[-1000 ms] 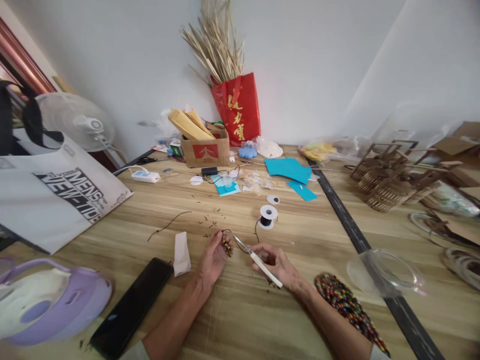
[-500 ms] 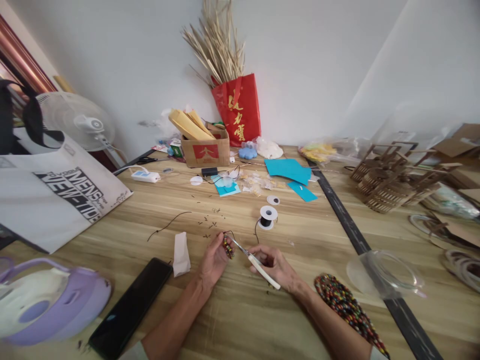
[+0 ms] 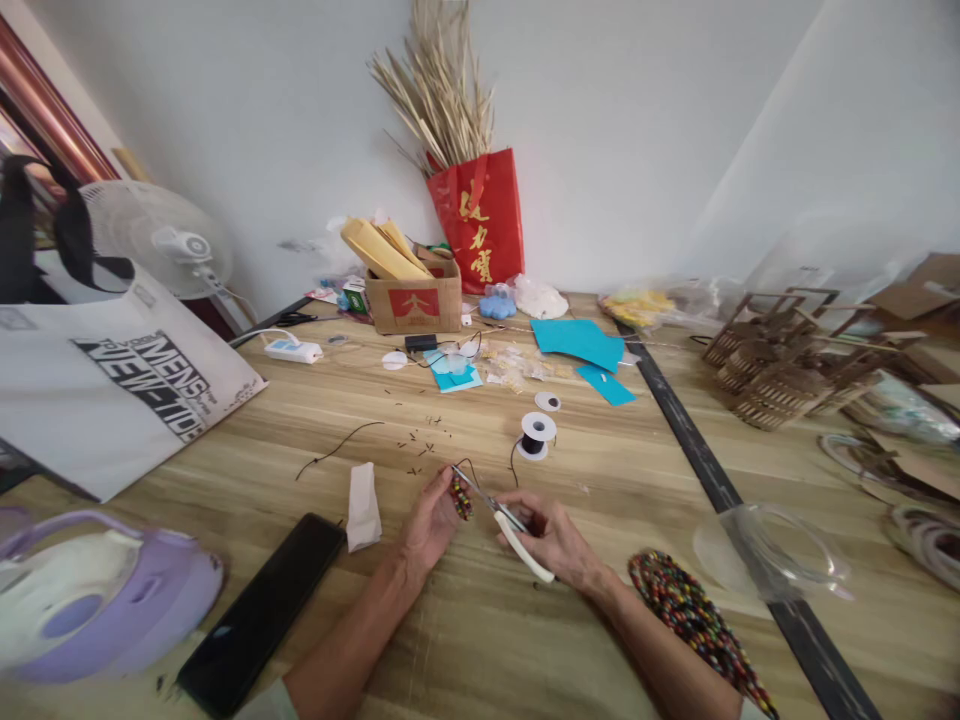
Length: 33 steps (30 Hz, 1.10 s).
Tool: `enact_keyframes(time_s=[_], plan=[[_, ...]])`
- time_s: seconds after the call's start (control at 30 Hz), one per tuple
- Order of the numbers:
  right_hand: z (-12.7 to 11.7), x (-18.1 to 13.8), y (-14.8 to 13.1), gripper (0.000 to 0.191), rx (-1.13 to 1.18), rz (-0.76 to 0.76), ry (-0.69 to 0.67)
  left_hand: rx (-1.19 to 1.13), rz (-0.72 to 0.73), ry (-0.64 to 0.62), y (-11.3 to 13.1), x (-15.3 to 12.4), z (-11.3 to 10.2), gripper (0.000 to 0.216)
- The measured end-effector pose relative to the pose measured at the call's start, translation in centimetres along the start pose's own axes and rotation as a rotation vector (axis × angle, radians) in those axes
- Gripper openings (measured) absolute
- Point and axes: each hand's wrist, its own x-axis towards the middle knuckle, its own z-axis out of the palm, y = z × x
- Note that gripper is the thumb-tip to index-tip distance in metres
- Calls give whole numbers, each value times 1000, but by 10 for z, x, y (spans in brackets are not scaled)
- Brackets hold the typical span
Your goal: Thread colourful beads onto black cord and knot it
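Pinched in my left hand is a short string of multicoloured beads, with black cord looping out from its top. My right hand grips a pair of white-handled scissors. The scissor blades point up and left, their tips at the cord beside my left fingertips. A spool of black cord stands just beyond my right hand. Small black cord scraps lie scattered past my left hand. Beside my right forearm is a heap of multicoloured bead strings.
To the left are a black phone, a folded tissue, a purple-and-white container and a white bag. Blue paper, a cardboard box and a red bag sit at the back. Small woven baskets stand at right.
The scissor handles have spread wider apart, and the blade tips have moved slightly up and left to the cord at my left fingertips. My left hand stays nearly in place.
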Motion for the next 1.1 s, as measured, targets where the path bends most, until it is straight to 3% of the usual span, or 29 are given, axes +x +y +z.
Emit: enact_keyframes(time_s=[1.1], plan=[[0, -2, -4, 42, -299, -146, 70, 21, 20, -36, -1, 0, 1, 20]])
